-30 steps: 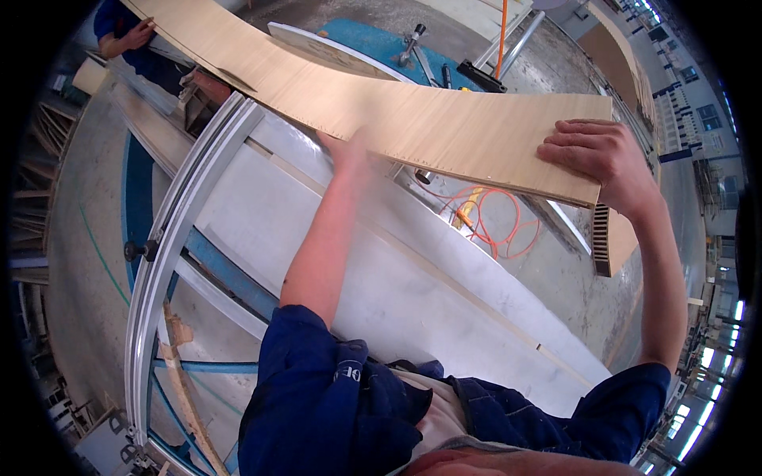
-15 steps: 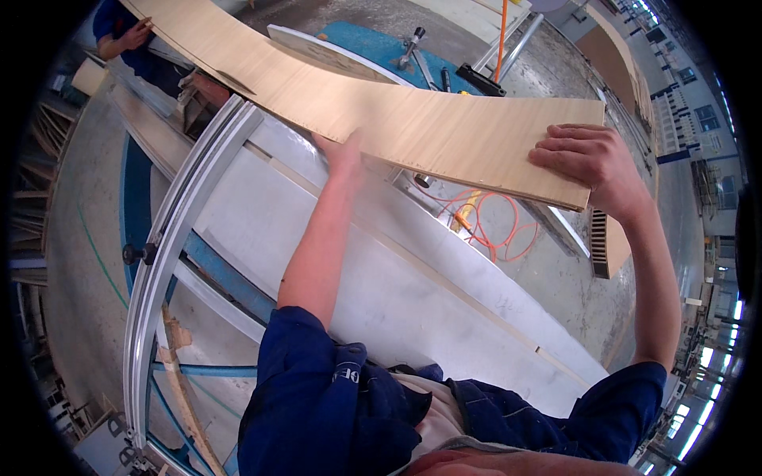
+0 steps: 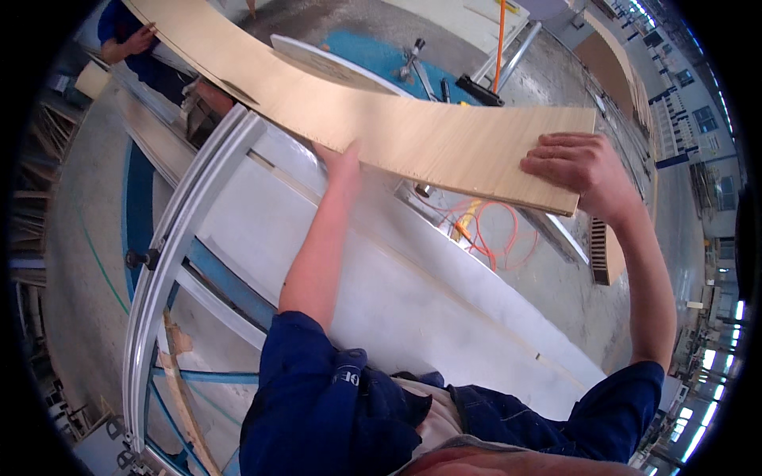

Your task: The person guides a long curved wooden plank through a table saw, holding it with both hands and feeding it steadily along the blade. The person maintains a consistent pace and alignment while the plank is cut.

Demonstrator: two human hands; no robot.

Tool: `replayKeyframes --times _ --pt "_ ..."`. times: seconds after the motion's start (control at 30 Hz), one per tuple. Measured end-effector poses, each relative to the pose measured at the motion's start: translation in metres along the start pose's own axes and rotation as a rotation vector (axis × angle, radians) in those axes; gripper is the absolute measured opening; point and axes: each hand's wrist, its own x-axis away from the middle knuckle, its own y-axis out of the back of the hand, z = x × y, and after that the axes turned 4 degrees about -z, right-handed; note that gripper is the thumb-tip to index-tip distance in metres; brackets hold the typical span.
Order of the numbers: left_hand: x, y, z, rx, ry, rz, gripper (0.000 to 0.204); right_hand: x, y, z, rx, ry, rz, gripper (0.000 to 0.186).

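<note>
A long, pale wood-grain board (image 3: 432, 135) stretches from the upper left to the right, above a white metal machine table (image 3: 413, 309). My left hand (image 3: 341, 166) grips its near edge around the middle, thumb against the edge and the other fingers mostly hidden by the board. At the right end, my right hand (image 3: 573, 168) is closed over the board, with its fingers lying on the top face and the thumb out of sight. Another person's hand (image 3: 140, 38) is at the board's far left end.
A curved-looking metal rail (image 3: 171, 230) with a black knob (image 3: 141, 259) runs along the table's left side. Beyond the board are a blue surface (image 3: 361, 49) and a clamp-like metal fitting (image 3: 414, 57). An orange hose (image 3: 500, 238) lies coiled on the floor.
The board's right end has shifted slightly left and toward me, my right hand moving with it. My left hand has come a little nearer too, still at the edge.
</note>
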Motion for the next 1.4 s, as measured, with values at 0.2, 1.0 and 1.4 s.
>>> replayKeyframes --times 0.2,1.0,1.4 --pt "0.045 -0.022 -0.054 0.138 0.194 0.086 0.093 0.005 -0.003 -0.002 -0.074 -0.011 -0.025 0.034" --pt "0.054 -0.032 -0.066 0.133 0.313 0.041 0.091 0.010 -0.003 0.000 -0.056 -0.027 -0.015 0.035" --pt "0.025 -0.022 -0.042 0.040 0.252 -0.053 0.092 0.001 0.000 0.007 -0.034 -0.099 0.034 0.041"
